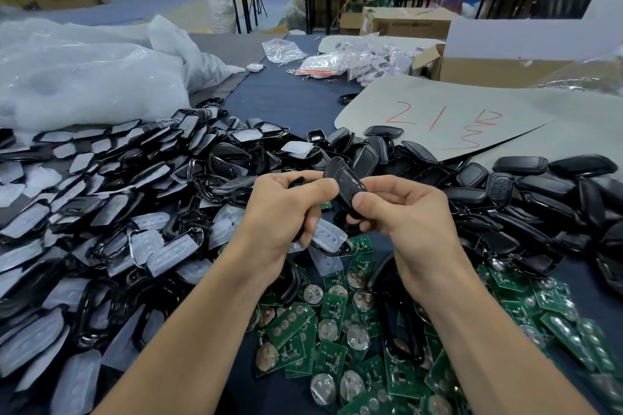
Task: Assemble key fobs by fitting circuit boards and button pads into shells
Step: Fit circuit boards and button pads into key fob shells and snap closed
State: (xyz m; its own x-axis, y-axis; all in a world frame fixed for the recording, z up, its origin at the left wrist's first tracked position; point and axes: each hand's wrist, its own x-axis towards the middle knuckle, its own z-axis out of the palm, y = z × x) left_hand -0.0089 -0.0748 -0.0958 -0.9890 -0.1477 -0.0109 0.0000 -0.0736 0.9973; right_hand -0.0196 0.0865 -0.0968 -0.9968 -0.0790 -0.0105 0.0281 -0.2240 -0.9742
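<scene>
- Far left corner of the tabletop (286, 101): I see big clear plastic bags (84, 77) heaped up, crumpled and milky.
- Left side, running to the near edge: a deep pile of padded shells (101, 212), black frames with translucent button pads seated in them, overlapping one another.
- Middle, above the heap: my view catches the left hand (286, 212) with its fingers curled. The lower fingers grip a padded shell half (328, 236), whose pale pad juts out below the palm. The thumb lies against the black shell (347, 185) held up between the two hands.
- Just right of it: the right hand (404, 212) pinches that same black shell, thumb on its near face and fingers curled behind. The shell stands tilted, clear of the tabletop and over the middle of the piles.
- Near edge, middle to right: green circuit boards (337, 330) lie scattered, many showing round silver coin cells.
- Right side: a pile of closed black shells (522, 185) reaches toward the right edge.
- Behind that pile: a grey cardboard sheet (438, 111) carries red handwritten marks.
- Far edge, middle: small clear bags of parts (337, 64) lie bunched together.
- Far right corner: an open cardboard box (488, 67) stands.
</scene>
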